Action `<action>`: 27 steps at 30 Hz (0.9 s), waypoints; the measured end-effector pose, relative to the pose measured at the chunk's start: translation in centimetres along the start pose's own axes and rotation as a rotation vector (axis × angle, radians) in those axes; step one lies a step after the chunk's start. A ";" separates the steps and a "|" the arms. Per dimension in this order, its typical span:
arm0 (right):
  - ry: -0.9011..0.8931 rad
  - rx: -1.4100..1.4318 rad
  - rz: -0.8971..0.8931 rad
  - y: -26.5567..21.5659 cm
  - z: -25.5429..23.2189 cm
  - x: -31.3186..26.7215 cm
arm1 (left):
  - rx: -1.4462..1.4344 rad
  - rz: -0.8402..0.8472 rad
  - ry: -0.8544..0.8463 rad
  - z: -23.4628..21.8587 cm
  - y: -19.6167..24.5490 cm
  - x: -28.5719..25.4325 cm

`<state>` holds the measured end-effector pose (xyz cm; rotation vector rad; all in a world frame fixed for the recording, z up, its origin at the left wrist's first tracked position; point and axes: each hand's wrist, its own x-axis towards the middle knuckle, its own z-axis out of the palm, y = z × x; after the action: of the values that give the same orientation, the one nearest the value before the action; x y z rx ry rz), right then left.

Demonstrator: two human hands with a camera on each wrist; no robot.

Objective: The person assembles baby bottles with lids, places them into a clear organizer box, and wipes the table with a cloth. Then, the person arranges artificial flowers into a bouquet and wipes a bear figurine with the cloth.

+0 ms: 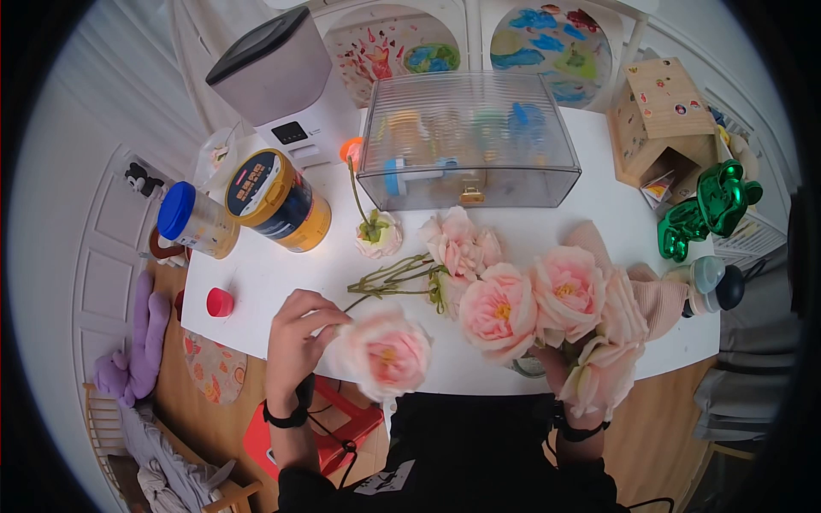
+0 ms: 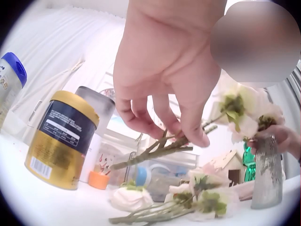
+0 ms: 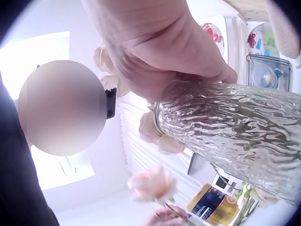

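A pink rose (image 1: 386, 352) is pinched by its stem between the thumb and fingers of my left hand (image 1: 298, 340), over the table's front edge. The left wrist view shows its branching green stem (image 2: 150, 154). My right hand (image 3: 160, 52) grips the textured clear glass vase (image 3: 230, 127) close to its rim; part of the fingers is hidden behind the glass. Large pink roses (image 1: 569, 292) stand in the vase and cover most of that hand in the head view. Between the hands, more pink roses (image 1: 460, 244) lie on the white table, their stems (image 1: 389, 278) pointing left.
A pale rose (image 1: 378, 235) lies bloom down near a clear storage box (image 1: 470, 162). On the left stand a gold-lidded can (image 1: 282, 201), a blue-lidded jar (image 1: 197, 221) and a red cup (image 1: 220, 302). A wooden house (image 1: 663, 120) and green bear figure (image 1: 714, 205) stand right.
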<state>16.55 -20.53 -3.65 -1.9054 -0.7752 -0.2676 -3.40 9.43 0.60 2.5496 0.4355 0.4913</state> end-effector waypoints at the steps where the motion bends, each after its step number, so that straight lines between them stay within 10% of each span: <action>1: 0.063 -0.092 -0.115 -0.7 0.0 0.5 | 0.000 0.001 0.001 0.4 -0.1 -0.9; 3: 0.028 -0.062 -0.071 -0.6 0.2 0.1 | -0.285 -0.203 0.304 1.9 0.0 -3.1; 5: -0.047 -0.001 0.016 -0.4 0.5 -0.7 | -0.908 0.003 0.266 1.8 4.3 -0.9; 9: -0.173 -0.033 0.134 -1.5 0.9 -0.6 | -1.177 0.029 0.256 3.8 9.0 -0.1; 17: -0.172 -0.172 0.139 0.2 0.6 -2.9 | -0.554 0.259 0.271 5.7 11.6 1.6; 27: -0.272 -0.086 0.103 -3.7 0.6 0.7 | -0.480 0.251 0.313 8.6 11.8 2.7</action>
<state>14.68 -18.66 -0.86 -2.0829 -0.8524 0.0235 5.04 -2.72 0.62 2.0719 0.0817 0.9675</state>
